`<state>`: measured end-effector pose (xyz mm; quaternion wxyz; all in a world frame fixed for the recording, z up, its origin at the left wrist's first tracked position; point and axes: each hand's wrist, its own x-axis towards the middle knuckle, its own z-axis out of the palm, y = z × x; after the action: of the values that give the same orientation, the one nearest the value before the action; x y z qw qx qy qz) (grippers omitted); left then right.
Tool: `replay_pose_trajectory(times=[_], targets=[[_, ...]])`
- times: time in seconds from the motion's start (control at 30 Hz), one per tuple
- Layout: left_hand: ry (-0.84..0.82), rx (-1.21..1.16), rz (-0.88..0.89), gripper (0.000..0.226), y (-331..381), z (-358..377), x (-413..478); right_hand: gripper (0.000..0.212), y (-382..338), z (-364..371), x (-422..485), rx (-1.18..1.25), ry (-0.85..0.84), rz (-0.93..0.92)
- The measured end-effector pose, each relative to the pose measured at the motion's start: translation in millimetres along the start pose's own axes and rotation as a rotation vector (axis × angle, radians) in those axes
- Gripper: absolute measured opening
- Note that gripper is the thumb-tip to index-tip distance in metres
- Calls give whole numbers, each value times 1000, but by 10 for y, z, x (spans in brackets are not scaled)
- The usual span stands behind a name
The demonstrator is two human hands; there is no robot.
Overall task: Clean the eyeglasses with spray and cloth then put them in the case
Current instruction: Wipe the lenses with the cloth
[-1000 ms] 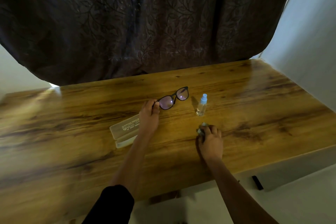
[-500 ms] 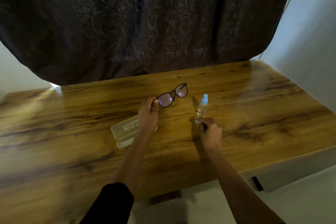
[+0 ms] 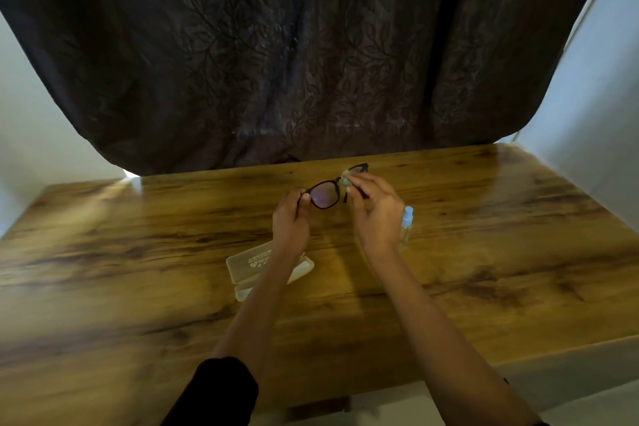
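Left hand [image 3: 290,218] pinches the glasses [image 3: 325,194] at their left end; right hand [image 3: 375,209] clamps the cloth [image 3: 345,178] on the far lens, rightward along the frame.

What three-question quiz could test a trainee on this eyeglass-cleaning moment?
1. True or false: the black-framed eyeglasses lie flat on the wooden table.
2. Which hand presses the small pale cloth to a lens: A) left hand B) right hand?
3. Fill in: the clear spray bottle with the light blue cap stands just beyond the ____ wrist, untouched.

Key:
1. False; both hands hold them above the table.
2. B; the left hand only grips the frame's end.
3. Right. The translucent rectangular glasses case lies under the left forearm.
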<state>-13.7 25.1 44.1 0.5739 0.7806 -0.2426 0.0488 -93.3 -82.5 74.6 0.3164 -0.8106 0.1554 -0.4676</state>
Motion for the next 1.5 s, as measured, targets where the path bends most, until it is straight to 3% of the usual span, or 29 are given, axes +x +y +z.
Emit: replay_pose_trajectory(times=[0.37,0.67,0.9,1.13,1.37,1.5], targets=[[-7,-72,58,17,7,-19,41,26,-117,304,-154,-51,-139,-198],[55,-147,-14,18,11,69,82,16,34,255,3,-102,-67,-80],[75,-235,-58,23,40,112,104,30,-94,403,-141,-92,-135,-225],[92,-166,-84,16,54,129,120,21,43,329,29,-128,-65,-78],[76,-213,-131,18,38,129,144,27,-99,396,-108,-102,-128,-226],[102,-170,-122,18,30,118,105,18,20,338,-58,-126,-97,-150]])
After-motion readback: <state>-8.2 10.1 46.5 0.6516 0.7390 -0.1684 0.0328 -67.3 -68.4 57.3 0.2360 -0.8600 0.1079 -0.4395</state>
